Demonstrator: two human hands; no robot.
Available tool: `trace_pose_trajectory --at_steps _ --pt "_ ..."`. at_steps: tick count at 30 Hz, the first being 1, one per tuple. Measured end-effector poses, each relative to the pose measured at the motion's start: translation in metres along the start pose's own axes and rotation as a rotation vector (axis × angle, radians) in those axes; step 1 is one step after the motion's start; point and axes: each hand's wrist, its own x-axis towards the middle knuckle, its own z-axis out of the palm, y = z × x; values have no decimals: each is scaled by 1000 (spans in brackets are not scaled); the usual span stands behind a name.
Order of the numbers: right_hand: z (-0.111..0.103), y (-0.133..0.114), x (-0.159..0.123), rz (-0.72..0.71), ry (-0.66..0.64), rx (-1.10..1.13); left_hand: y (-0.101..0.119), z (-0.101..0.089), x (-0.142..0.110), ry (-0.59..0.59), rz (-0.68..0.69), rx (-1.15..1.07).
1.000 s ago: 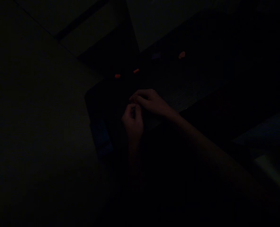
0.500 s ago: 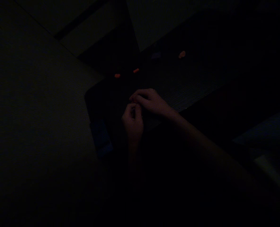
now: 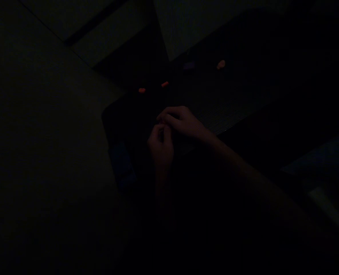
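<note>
The picture is very dark. My left hand [image 3: 161, 147] is closed, thumb and fingertips pinched together over the dark tabletop [image 3: 215, 103]. Right against its fingertips, my right hand [image 3: 180, 120] is closed too, its thumb and fingers meeting. A small reddish or purplish bit shows between the fingertips, too dim and too covered to name. Beyond the hands lie a small orange lump [image 3: 141, 90] and a short orange stick-shaped piece [image 3: 165, 84]. Farther right is a paler orange lump [image 3: 221, 64].
A small purple block [image 3: 189, 66] lies near the table's far edge. At the table's left end sits a blue box-like object [image 3: 122, 164], its details lost in the dark. Pale floor [image 3: 57, 114] spreads to the left. A bluish shape [image 3: 324, 152] shows at the lower right.
The view has grown slightly darker and shifted a very little. Both hands keep nearly the same place and grip, fingertips together.
</note>
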Motion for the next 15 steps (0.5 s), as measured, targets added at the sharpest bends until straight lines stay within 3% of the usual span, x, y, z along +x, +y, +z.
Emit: trace_pose_trajectory --at_steps 15 --pt "-1 -2 0 -6 -2 2 0 1 1 11 -4 -13"
